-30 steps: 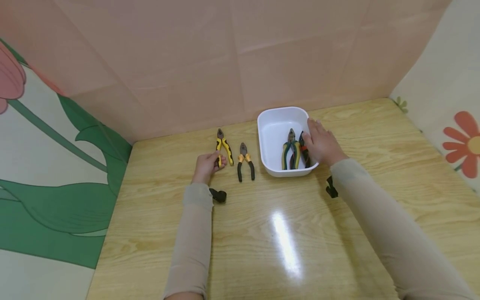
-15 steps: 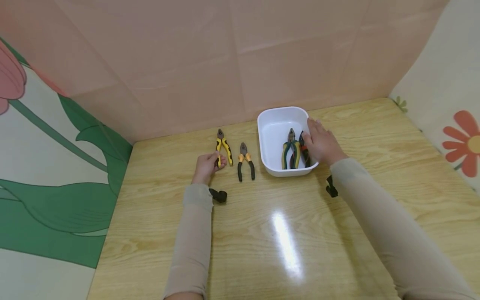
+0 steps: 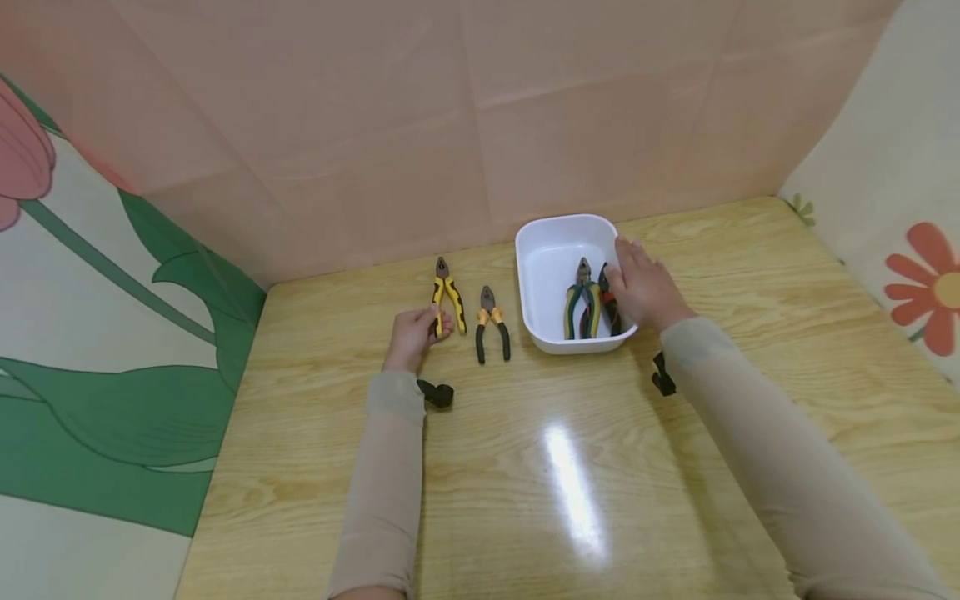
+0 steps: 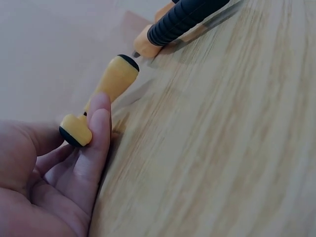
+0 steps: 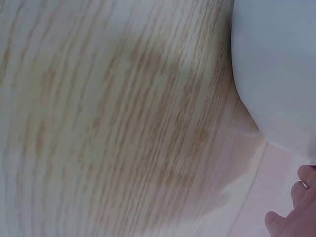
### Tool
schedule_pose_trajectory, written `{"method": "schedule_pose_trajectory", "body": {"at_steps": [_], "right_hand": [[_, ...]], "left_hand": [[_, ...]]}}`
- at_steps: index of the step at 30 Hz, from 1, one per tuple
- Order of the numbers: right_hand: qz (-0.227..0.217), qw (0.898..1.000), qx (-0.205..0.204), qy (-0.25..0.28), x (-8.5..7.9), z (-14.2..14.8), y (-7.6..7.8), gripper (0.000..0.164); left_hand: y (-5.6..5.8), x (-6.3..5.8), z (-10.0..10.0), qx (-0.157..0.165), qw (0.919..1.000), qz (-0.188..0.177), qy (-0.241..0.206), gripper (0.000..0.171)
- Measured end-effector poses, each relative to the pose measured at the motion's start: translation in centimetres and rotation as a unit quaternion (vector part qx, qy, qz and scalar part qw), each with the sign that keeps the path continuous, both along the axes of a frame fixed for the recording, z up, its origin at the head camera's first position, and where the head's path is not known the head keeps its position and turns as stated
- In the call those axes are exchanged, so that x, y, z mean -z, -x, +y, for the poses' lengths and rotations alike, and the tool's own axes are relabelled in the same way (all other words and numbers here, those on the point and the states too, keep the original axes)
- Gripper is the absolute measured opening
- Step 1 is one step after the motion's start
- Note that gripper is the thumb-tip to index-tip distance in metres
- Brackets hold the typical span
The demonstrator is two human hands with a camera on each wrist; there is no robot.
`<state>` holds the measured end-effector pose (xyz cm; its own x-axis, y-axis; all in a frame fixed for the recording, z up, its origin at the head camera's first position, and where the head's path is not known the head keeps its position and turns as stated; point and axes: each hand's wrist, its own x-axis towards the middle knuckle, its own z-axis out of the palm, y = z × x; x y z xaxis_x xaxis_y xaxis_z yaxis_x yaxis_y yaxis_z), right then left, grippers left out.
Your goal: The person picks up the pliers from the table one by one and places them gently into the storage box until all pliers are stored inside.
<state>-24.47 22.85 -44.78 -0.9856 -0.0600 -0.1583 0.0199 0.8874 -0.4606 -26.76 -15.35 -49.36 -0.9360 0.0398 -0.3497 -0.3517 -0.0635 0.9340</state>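
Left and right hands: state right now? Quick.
Left hand: holding, pinching one handle of the yellow-and-black metal-nosed pliers.
Right hand: open, resting on the right rim of the white rectangular tub.

Long beige sleeves (image 3: 386, 479) end in greyer cuffs (image 3: 396, 392) above bare hands (image 3: 412, 335), a small black fitting (image 3: 439, 394) beside each cuff

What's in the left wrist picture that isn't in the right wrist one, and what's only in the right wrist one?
Only the left wrist view shows the left hand pinching the yellow pliers, and part of the black-handled pliers.

Only the right wrist view shows the tub and part of the right hand.

Both show the table.
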Motion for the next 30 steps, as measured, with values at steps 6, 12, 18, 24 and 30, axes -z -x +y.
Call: {"method": "schedule_pose_trajectory", "body": {"at_steps": [6, 12, 18, 24, 30], "right_hand": [[0.014, 1.000, -0.009, -0.005, -0.03, -0.01, 0.05, 0.069], [0.010, 1.000, -0.009, -0.003, 0.02, -0.04, 0.27, 0.070], [0.008, 1.000, -0.010, -0.005, 0.10, 0.04, 0.28, 0.070], [0.007, 1.000, -0.007, -0.007, 0.02, -0.03, 0.14, 0.070], [0.007, 1.000, -0.006, -0.006, 0.01, -0.10, 0.09, 0.070]], "left_hand": [[-0.03, 0.26, -0.32, 0.018, 0.9997, 0.007, 0.015, 0.034], [-0.12, 0.40, -0.42, 0.007, 0.9999, 0.013, -0.001, 0.036], [-0.18, 0.52, -0.47, -0.002, 0.9995, 0.024, -0.022, 0.037], [-0.25, 0.78, -0.50, -0.006, 0.9981, 0.047, -0.040, 0.034], [-0.40, 0.75, -0.49, -0.010, 0.9975, 0.052, -0.048, 0.035]]}}
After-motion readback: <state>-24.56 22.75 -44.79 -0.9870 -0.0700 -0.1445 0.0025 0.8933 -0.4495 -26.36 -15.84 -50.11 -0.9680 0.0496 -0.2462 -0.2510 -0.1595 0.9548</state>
